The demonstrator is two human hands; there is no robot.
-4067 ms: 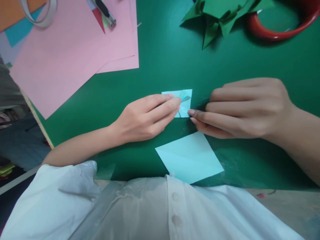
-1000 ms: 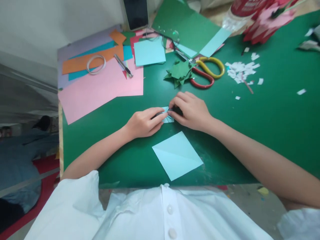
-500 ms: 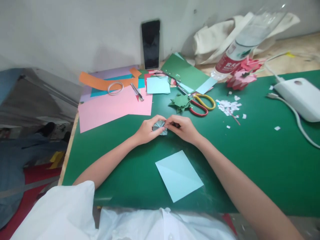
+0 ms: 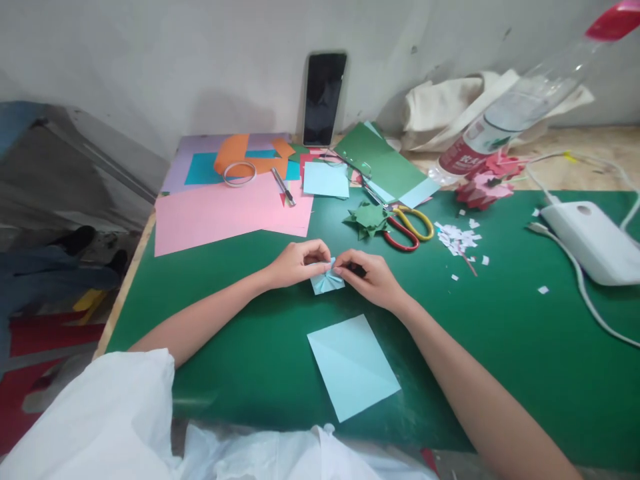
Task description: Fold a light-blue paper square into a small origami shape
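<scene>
Pinched between the fingers of both hands is a small folded light-blue paper (image 4: 328,283) with creases fanning out from its middle. My left hand (image 4: 299,263) is closed on its upper left part, thumb on top. On the upper right, my right hand (image 4: 369,275) grips it between thumb and fingertips. The fingers hide the paper's upper edge. A larger light-blue square sheet (image 4: 354,367) with a diagonal crease lies flat nearer to my body. Just beyond my hands sit a green folded-paper piece (image 4: 369,220) and scissors (image 4: 402,233) with red and yellow handles.
Pink paper (image 4: 230,217), a tape roll (image 4: 239,174) and a utility knife (image 4: 283,187) lie back left. A phone (image 4: 325,100) leans on the wall. Back right are a tilted bottle (image 4: 500,133), pink paper flowers (image 4: 484,189), paper scraps (image 4: 456,239) and a white power bank (image 4: 595,243) with cable.
The small folded paper has been turned in my fingers, so more of its fanned face and lower edge shows. Both hands still grip it. The camera view has tilted and shifted slightly.
</scene>
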